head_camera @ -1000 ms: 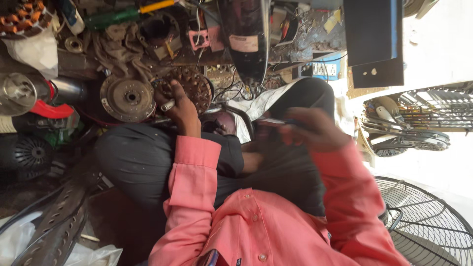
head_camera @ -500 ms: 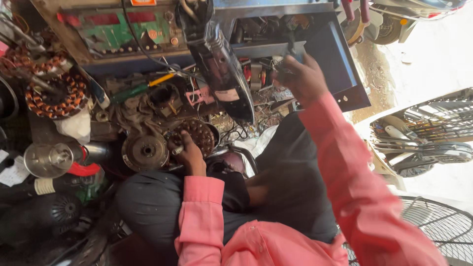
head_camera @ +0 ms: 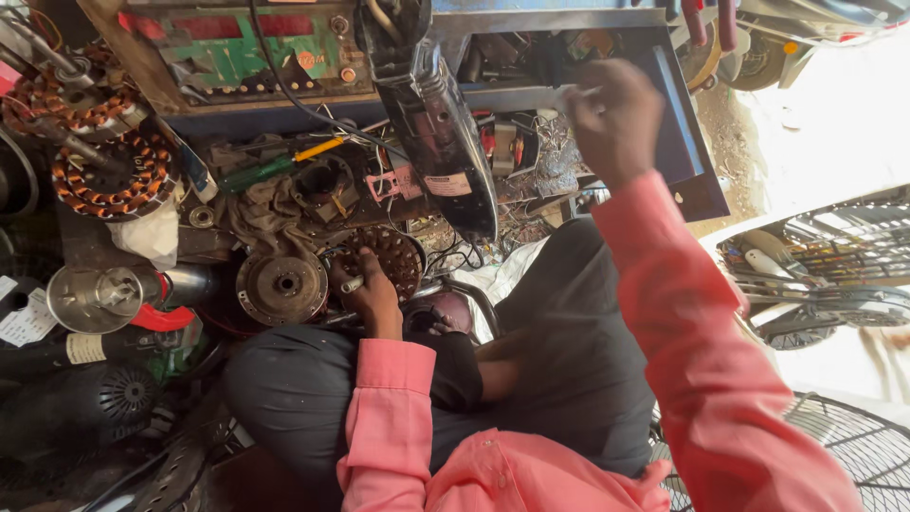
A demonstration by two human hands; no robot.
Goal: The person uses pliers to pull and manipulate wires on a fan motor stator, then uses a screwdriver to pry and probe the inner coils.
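Your left hand [head_camera: 368, 289] rests on the copper-wound stator [head_camera: 384, 261] near the middle of the cluttered bench, fingers curled shut on a small pale cylindrical piece [head_camera: 353, 283] at the stator's edge, at about 8 o'clock of it. Just to the stator's 9 o'clock lies a round metal motor cover [head_camera: 282, 286], close beside it. Your right hand [head_camera: 616, 118] is raised toward 1 o'clock, up at the blue tray [head_camera: 684, 133], fingers pinched together on a thin light-coloured tool [head_camera: 580, 94]; what kind of tool it is, I cannot tell.

To do this well, keep the left hand pressing the stator steady so that it does not roll into the cover. Bring the thin tool down clear of the dark upright housing [head_camera: 445, 142] that stands at 12 o'clock of the stator, and of the loose wires around it. Watch the copper windings: a scrape there would probably damage them.
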